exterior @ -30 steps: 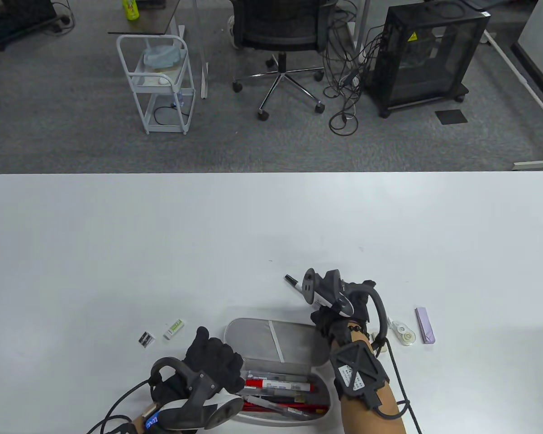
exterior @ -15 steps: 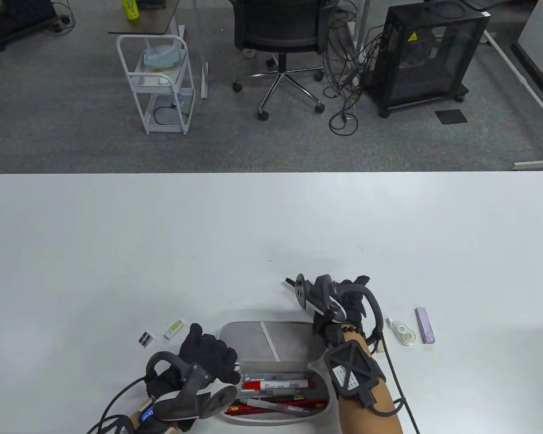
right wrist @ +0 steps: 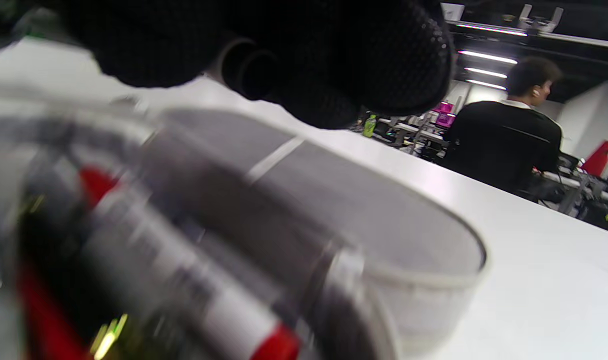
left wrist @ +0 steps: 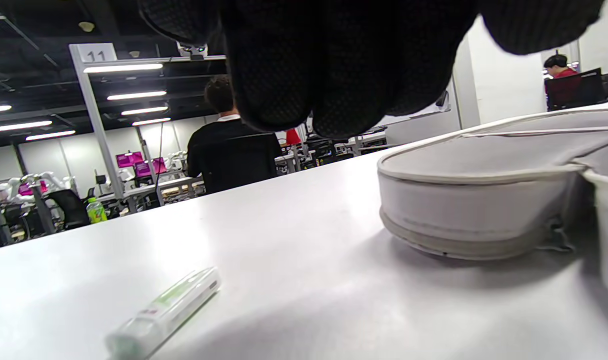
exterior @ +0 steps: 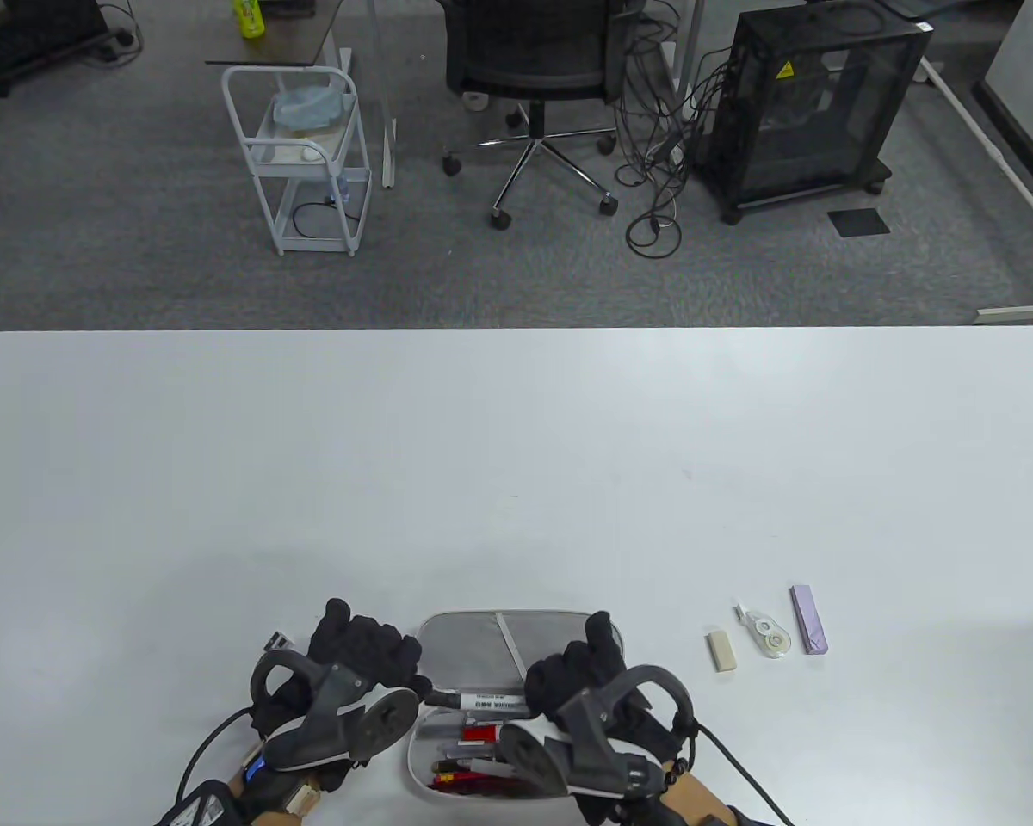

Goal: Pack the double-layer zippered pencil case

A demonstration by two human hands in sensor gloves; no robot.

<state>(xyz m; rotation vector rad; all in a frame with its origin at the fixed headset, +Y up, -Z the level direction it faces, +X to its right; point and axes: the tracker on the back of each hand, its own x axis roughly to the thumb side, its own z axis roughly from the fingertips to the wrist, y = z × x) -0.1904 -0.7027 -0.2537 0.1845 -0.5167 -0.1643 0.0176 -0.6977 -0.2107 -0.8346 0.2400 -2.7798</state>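
Since the earlier frame the right hand [exterior: 581,667] has been carrying the black-capped white marker [exterior: 482,699] to the open grey zippered pencil case [exterior: 516,641] at the counter's [exterior: 516,430] near edge, gripping it, long axis left-right over the tray; the left hand [exterior: 357,650] is steadying the case's left end, grip indiscernible.

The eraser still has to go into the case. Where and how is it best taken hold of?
The beige eraser lies flat, alone, right of the case, its long axis running roughly away from the person. Probably best: come from above with the right hand and pinch its two long sides at the middle; the correction tape stands clear.
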